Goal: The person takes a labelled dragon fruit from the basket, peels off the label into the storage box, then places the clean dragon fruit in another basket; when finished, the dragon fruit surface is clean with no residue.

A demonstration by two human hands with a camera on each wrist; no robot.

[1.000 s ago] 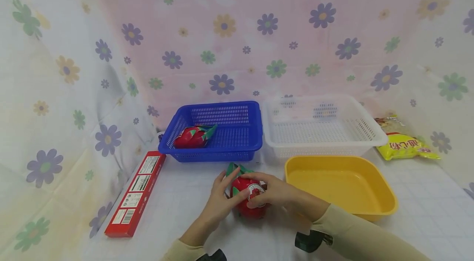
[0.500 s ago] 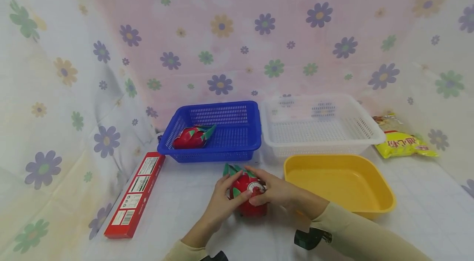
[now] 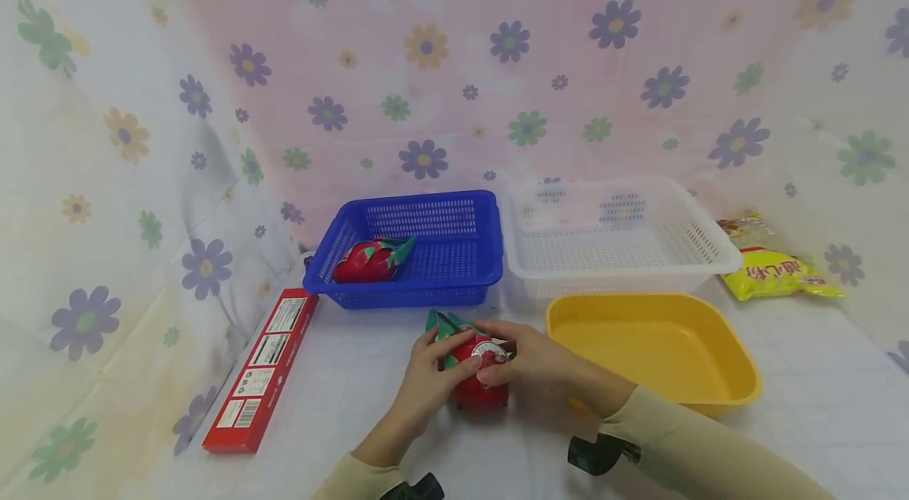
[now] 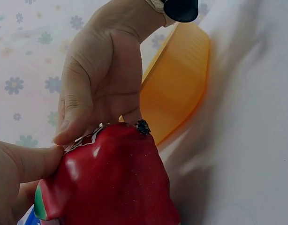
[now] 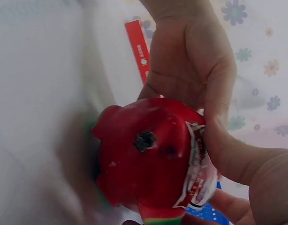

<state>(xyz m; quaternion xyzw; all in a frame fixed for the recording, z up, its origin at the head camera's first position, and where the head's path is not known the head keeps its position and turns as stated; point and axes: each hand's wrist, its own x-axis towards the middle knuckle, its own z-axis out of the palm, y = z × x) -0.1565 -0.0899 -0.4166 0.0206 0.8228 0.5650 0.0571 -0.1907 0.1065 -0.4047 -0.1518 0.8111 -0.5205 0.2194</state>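
In the head view a red dragon fruit with green-tipped scales and a white label is at the front middle, at the white table cloth. My left hand holds its left side, fingers curved over the top. From the other side my right hand grips it, both thumbs near the label. The left wrist view shows the smooth red side of the dragon fruit. A dark spot marks the end of the dragon fruit in the right wrist view. Its underside is hidden.
Behind the hands stands a blue basket holding another dragon fruit. A white basket is beside it. Near my right forearm sits a yellow tray. A red box lies left, a yellow packet far right.
The dragon fruit has turned slightly between my hands: its label sits higher and its green leaves show more at the left. Both hands shifted only a little with it.
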